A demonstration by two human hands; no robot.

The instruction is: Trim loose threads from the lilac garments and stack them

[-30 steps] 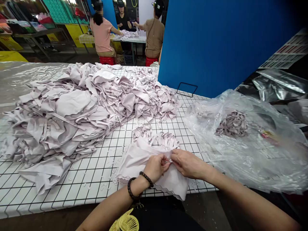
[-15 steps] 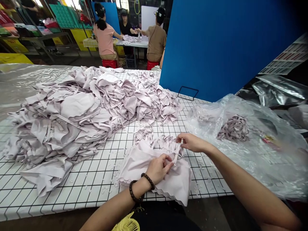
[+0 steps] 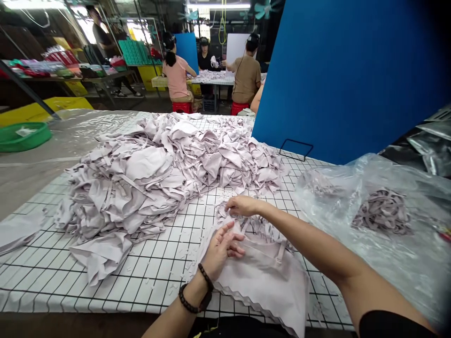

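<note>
A pale lilac garment piece [image 3: 260, 272] with a scalloped edge lies in front of me, its lower corner hanging over the table edge. My left hand [image 3: 225, 246], beaded bracelets on its wrist, is open over the garment's upper left part, fingers spread. Beyond it, my right hand [image 3: 243, 206] reaches across with curled fingers over a small heap of straps [image 3: 221, 213]; what its fingertips pinch is hidden. At the garment's upper right lies a short strap with a slider [image 3: 281, 253], touched by neither hand. More loose straps [image 3: 266, 230] lie partly under my right forearm.
A large pile of lilac garments [image 3: 141, 178] covers the left and back of the checked table [image 3: 141, 281]. A plastic bag [image 3: 338, 197] of straps lies right, below a blue board [image 3: 345, 80] with a wire stand [image 3: 296, 150]. A green basket [image 3: 24, 136] stands far left; people sit beyond.
My right hand has moved left from the short strap to the strap heap. My left hand has let go of that strap and spread its fingers. The view has shifted left and up.
</note>
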